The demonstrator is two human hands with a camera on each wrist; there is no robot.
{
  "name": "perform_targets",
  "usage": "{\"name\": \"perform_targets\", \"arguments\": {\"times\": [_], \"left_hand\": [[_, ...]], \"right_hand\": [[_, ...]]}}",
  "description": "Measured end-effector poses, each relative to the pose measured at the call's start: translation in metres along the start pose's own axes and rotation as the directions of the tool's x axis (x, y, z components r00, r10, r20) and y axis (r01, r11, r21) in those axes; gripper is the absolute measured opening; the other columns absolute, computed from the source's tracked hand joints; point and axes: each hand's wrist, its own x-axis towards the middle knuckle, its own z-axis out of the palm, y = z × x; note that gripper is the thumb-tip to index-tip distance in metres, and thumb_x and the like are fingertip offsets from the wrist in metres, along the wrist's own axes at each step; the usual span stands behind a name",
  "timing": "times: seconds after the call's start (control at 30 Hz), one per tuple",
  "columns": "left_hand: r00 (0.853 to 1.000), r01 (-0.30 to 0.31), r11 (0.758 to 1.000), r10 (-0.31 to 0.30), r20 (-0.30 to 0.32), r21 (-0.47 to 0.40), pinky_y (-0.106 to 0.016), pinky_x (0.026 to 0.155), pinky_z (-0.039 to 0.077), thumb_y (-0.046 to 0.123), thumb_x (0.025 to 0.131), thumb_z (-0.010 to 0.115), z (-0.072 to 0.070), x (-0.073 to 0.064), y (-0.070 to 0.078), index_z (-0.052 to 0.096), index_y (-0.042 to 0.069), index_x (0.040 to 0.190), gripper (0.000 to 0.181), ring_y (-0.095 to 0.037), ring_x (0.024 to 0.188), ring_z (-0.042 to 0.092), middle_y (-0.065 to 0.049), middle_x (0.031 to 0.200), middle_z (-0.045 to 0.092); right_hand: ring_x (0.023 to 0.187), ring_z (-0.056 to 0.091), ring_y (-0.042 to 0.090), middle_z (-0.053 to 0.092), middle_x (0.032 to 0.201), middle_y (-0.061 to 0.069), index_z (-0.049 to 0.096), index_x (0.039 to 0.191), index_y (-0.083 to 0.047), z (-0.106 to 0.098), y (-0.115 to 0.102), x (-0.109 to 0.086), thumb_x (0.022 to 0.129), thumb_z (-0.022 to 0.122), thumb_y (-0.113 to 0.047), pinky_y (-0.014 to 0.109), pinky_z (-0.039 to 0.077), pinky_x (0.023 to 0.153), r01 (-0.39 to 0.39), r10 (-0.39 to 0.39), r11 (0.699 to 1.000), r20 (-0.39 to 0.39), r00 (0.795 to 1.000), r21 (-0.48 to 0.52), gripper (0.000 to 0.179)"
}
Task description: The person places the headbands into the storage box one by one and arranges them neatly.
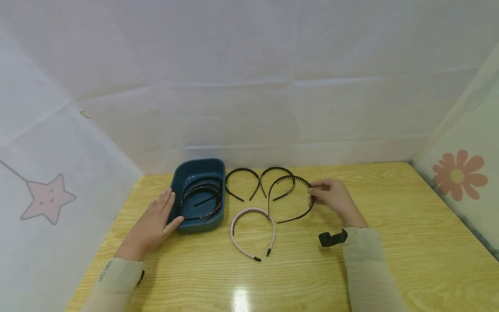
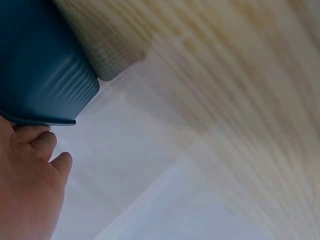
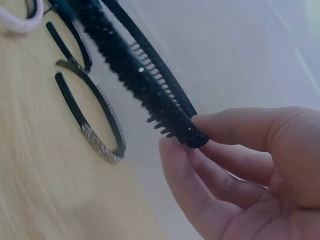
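My right hand [image 1: 329,197] pinches a black toothed headband [image 3: 145,85] by one side, thumb against fingertips, and small sparkles dot its surface in the right wrist view. The headband's loop stands up off the table, overlapping another one behind it in the head view. My left hand [image 1: 153,221] rests on the left side of a blue plastic bin [image 1: 204,226], fingers extended along the rim and thumb at the near corner. In the left wrist view, the fingertips lie right at the bin's rim. Several dark headbands [image 1: 202,187] lie stacked inside the bin.
A pink-wrapped headband [image 1: 252,210] lies on the wooden table [image 1: 288,277] in front. Behind it are two black headbands, one [image 1: 242,169] beside the bin and one [image 1: 276,168] further right with a glittery section. A white sheet [image 1: 249,108] rises behind the table.
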Motion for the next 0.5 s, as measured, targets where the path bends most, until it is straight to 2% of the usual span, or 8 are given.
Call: {"name": "perform_targets", "arguments": {"times": [0.17,0.33,0.5], "left_hand": [[1.0,0.004,1.0,-0.004,0.002,0.001,-0.051,0.115,0.009,0.051,0.097,0.042,0.002,0.0,-0.001,0.015,-0.001,0.149,0.079,-0.034,0.142,0.007,-0.019,0.155,0.009],[1.0,0.005,1.0,-0.005,0.008,-0.002,-0.051,0.115,0.008,0.051,0.097,0.041,0.003,0.0,-0.003,0.013,0.0,0.15,0.079,-0.034,0.142,0.006,-0.019,0.155,0.008],[1.0,0.004,1.0,-0.004,0.018,-0.001,-0.05,0.115,0.006,0.052,0.097,0.04,0.004,0.001,-0.005,0.011,0.001,0.15,0.08,-0.033,0.143,0.004,-0.018,0.156,0.006]], "right_hand": [[0.095,0.065,0.029,0.059,0.114,0.024,0.057,0.122,0.003,0.009,-0.003,0.002,0.089,0.066,-0.016,0.041,0.055,0.084,0.013,-0.011,0.995,-0.02,1.0,0.098,0.038],[0.098,0.064,0.03,0.057,0.117,0.027,0.056,0.122,0.004,0.022,-0.007,0.003,0.089,0.066,-0.013,0.038,0.055,0.083,0.03,-0.024,0.975,-0.033,0.999,0.218,0.038],[0.104,0.06,0.034,0.057,0.116,0.024,0.056,0.122,0.002,0.035,-0.012,0.004,0.088,0.068,-0.016,0.038,0.054,0.084,0.044,-0.034,0.958,-0.041,0.999,0.283,0.04]]}}
